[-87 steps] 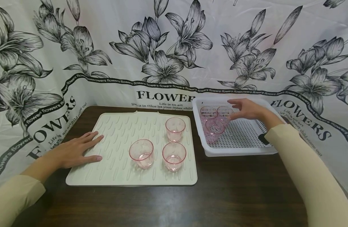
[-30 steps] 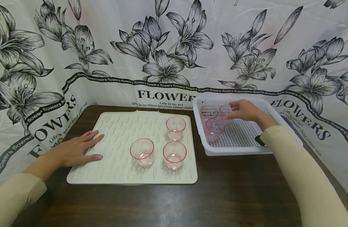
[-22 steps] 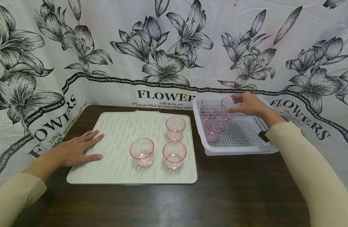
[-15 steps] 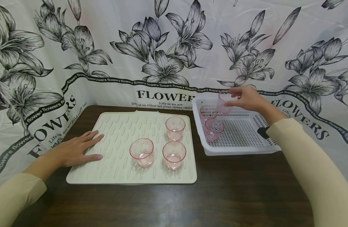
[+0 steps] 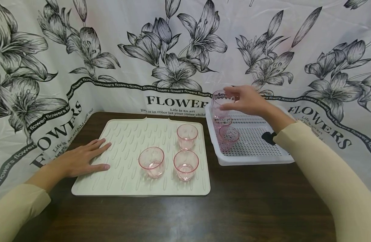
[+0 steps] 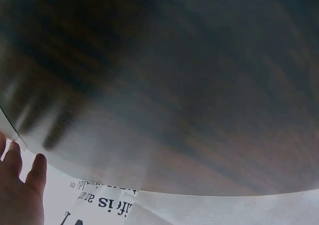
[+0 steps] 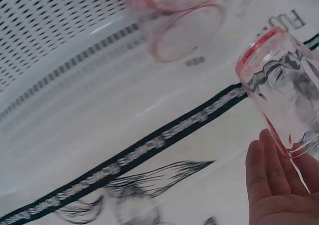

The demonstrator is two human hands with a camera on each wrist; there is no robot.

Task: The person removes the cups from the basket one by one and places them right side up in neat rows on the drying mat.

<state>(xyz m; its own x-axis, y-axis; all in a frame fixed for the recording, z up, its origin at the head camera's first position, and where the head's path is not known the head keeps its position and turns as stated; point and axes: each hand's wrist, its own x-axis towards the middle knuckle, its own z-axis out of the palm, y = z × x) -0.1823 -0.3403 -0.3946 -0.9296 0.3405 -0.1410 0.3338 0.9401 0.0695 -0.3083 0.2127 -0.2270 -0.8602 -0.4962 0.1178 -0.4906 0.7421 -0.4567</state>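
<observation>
My right hand (image 5: 249, 101) grips a clear pink-tinted drinking glass (image 5: 217, 107) by its side, raised over the back left corner of the white plastic basket (image 5: 255, 161). In the right wrist view the fingers (image 7: 276, 177) lie along this glass (image 7: 281, 85), whose rim is pink. Below it two more pink glasses stand in the basket, one nearer the front (image 5: 229, 138), the other partly covered behind it. My left hand (image 5: 78, 159) rests with spread fingers on the left edge of a cream ridged drying mat (image 5: 122, 168). Three pink-rimmed glasses (image 5: 155, 168) stand upright on the mat's right part.
Mat and basket sit side by side on a dark wooden table (image 5: 179, 215), with a narrow strip of table between them. A white curtain (image 5: 176, 43) printed with black flowers hangs right behind both. A black object (image 5: 268, 137) shows at the right wrist.
My right hand has taken hold of a glass in the basket, lifted it, and carried it left over the other two. The left hand and the glasses on the mat stay put.
</observation>
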